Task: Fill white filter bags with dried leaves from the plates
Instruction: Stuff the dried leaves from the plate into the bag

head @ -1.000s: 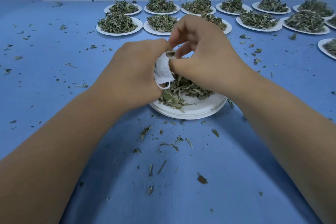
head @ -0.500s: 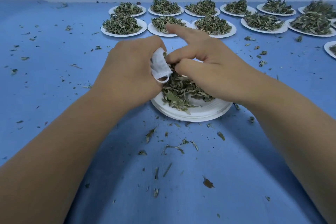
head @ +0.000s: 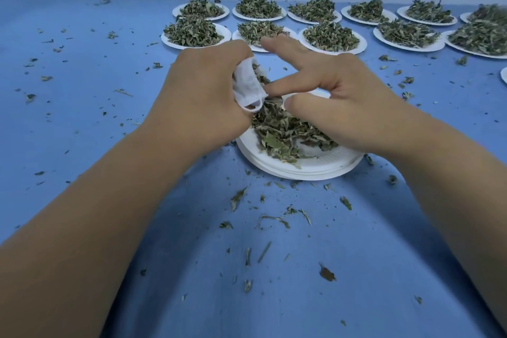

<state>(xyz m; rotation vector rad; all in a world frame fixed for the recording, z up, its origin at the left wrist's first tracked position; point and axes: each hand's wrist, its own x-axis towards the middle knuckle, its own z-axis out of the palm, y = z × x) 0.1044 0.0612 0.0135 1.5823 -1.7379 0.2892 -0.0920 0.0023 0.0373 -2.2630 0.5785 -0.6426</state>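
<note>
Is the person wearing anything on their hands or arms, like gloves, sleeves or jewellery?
No. The left hand and the right hand are both bare: no gloves or rings show. The left forearm and the right forearm are bare too, with no sleeve, watch or bracelet in view, right up to the picture's edge.

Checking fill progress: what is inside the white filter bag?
Some dried leaves show at the mouth of the filter bag, gripped by the left hand. Hand and fabric hide how full it is.
</note>
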